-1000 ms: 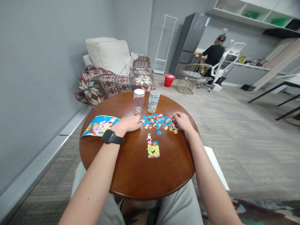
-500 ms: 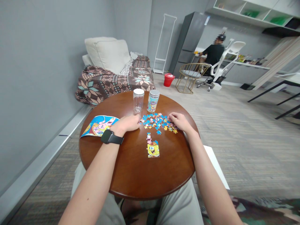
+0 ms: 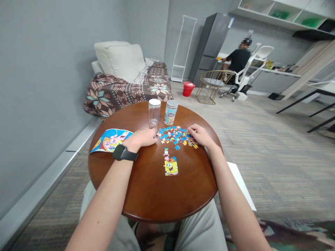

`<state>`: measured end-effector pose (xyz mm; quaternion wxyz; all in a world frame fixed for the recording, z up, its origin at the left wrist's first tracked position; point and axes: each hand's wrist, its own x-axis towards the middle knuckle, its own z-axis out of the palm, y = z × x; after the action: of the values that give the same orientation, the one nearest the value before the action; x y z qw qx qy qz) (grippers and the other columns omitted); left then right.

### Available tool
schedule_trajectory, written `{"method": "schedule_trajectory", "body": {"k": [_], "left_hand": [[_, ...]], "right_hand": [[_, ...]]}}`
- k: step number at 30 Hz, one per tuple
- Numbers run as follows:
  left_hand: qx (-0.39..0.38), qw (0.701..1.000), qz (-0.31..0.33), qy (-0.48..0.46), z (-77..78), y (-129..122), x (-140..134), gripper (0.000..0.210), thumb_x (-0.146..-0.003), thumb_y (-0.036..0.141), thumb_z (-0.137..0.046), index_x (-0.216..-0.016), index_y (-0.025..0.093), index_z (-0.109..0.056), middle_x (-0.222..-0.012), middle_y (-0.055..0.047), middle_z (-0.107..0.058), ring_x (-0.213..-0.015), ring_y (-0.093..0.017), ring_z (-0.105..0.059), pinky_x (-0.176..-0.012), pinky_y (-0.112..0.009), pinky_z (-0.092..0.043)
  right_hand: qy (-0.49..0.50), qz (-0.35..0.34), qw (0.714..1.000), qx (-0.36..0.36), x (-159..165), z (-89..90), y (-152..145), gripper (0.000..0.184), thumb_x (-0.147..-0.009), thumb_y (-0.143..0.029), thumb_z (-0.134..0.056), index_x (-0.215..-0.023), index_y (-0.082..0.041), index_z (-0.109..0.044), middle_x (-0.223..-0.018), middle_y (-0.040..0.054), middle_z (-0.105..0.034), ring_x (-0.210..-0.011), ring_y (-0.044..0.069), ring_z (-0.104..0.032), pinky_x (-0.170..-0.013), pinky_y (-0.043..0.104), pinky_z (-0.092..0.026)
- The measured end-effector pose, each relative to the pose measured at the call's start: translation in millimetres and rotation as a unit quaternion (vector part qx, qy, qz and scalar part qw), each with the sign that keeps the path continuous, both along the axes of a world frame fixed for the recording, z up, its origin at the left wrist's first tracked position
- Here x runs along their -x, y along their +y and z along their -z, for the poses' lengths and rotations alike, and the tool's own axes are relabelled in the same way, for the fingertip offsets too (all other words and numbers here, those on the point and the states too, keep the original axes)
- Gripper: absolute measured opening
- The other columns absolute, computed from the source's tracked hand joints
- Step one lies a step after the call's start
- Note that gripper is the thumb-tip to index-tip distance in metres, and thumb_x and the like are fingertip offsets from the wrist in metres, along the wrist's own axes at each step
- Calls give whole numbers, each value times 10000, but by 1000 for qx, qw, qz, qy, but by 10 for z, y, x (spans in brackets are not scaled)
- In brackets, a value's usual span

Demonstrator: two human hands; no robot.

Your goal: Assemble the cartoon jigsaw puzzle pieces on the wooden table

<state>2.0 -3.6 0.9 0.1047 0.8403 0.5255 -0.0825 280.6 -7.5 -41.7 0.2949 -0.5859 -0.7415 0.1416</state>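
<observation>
Loose jigsaw puzzle pieces [image 3: 174, 134], mostly blue, pink and yellow, lie in a heap on the round wooden table [image 3: 146, 188]. My left hand [image 3: 144, 137], with a black watch on its wrist, rests at the heap's left edge, fingers curled together; whatever they pinch is hidden. At the right edge, my right hand [image 3: 198, 134] bends its fingers down onto the pieces, and I cannot make out what is between them. Nearer to me is a joined puzzle section [image 3: 171, 166] with a yellow cartoon face and a pink figure above it. A picture sheet [image 3: 108, 139] lies partly behind my left wrist.
A clear jar [image 3: 154, 113] and a printed jar [image 3: 171, 113], both lidded, stand behind the heap. Beyond the table are a covered sofa [image 3: 125, 92], a red bucket [image 3: 187, 89], a wire chair [image 3: 213, 83] and a seated person [image 3: 239, 61].
My right hand has shifted very slightly at the edge of the heap. My left hand, the joined section and the jars look the same.
</observation>
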Motion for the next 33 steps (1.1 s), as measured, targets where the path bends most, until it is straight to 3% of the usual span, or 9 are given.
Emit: {"method": "schedule_trajectory", "body": {"k": [12, 15, 18, 27, 33], "left_hand": [[-12, 999, -37, 9, -79, -44, 20, 374, -795, 350, -385, -1055, 161, -578, -1065, -174, -669, -951, -316, -651, -762, -395, -501], [-18, 999, -27, 10, -69, -32, 16, 363, -793, 341, -392, -1046, 164, -581, -1056, -167, -673, -942, -300, -655, -756, -374, -499], [-20, 1000, -11, 5, -52, -26, 14, 359, -785, 347, -411, -1053, 169, -571, -1050, -158, -673, -926, -287, -656, -743, -359, -499], [-20, 1000, 9, -6, -38, -21, 16, 262, -771, 322, -422, -936, 198, -584, -947, -112, -683, -837, -252, -657, -672, -320, -481], [-18, 1000, 2, -4, -51, -29, 15, 287, -791, 336, -417, -962, 195, -600, -964, -116, -685, -858, -248, -657, -706, -320, -487]], "right_hand": [[15, 9, 1000, -14, -39, 46, 27, 214, -837, -261, -452, -756, -181, -633, -826, 36, -592, -721, 139, -563, -687, 255, -448], [45, 20, 998, -43, -66, 82, 51, 143, -783, -217, -497, -860, -182, -612, -852, 42, -590, -765, 156, -571, -707, 285, -472], [61, 22, 996, -56, -88, 110, 71, 188, -717, -156, -521, -893, -178, -585, -874, 48, -595, -803, 167, -581, -751, 319, -492], [71, 6, 997, -19, -78, 101, 53, 258, -630, -70, -493, -849, -181, -573, -836, 23, -599, -759, 142, -589, -746, 303, -506], [76, 1, 997, -2, -74, 94, 56, 271, -606, -60, -479, -833, -175, -574, -810, 16, -605, -715, 126, -575, -715, 281, -504]]}}
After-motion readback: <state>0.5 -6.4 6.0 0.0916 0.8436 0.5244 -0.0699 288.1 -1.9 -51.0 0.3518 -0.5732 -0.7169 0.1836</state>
